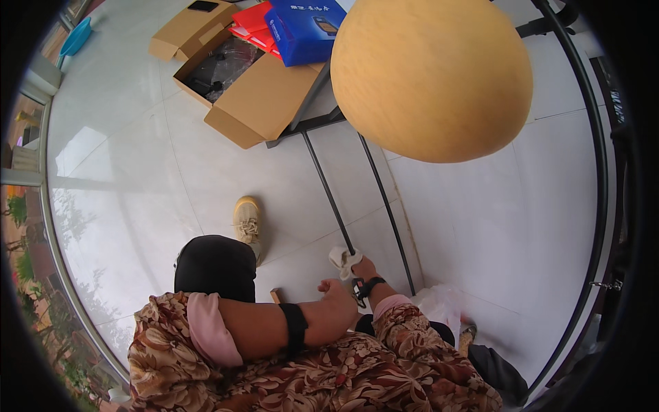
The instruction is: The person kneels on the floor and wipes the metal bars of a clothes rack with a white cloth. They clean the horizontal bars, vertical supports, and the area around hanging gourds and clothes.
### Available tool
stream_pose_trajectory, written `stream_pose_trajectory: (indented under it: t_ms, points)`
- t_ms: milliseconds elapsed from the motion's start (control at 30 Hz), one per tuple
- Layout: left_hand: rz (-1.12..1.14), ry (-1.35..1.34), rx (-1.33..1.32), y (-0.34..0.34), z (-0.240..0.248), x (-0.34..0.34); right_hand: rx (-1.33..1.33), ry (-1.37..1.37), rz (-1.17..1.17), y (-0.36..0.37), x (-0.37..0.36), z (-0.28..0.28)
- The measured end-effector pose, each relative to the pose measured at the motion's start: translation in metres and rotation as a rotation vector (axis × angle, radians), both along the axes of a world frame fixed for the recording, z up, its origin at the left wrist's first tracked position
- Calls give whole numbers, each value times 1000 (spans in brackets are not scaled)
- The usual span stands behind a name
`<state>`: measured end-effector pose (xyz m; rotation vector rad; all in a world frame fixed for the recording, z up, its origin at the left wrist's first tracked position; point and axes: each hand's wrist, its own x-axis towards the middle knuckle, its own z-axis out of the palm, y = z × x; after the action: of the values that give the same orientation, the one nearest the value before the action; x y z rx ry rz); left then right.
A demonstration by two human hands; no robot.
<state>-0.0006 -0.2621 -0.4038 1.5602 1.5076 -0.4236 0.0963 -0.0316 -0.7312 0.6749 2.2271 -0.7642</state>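
Note:
My right hand, with a dark watch on its wrist, grips a white cloth. The cloth is wrapped round the lower part of a thin black metal rod of a frame. Beside it, my left hand is drawn in close to the right wrist, its fingers curled. Whatever lies inside those fingers, if anything, is hidden. A black band circles the left forearm. Just right of the cloth runs a second black rod, untouched by either hand.
A large tan rounded object blocks the upper middle. Left of it sit an open cardboard box, a blue box and red packets. A curved black bar runs down the right. Clear plastic lies near my right arm.

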Motion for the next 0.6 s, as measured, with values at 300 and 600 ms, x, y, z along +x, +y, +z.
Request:
stream_pose_trajectory:
  t_ms: [300, 600]
  points:
    - [-30, 30, -86, 14, -15, 16, 126, 39, -172, -3, 38, -17]
    - [93, 62, 81, -7, 15, -1, 27, 334, -38, -53, -196, -20]
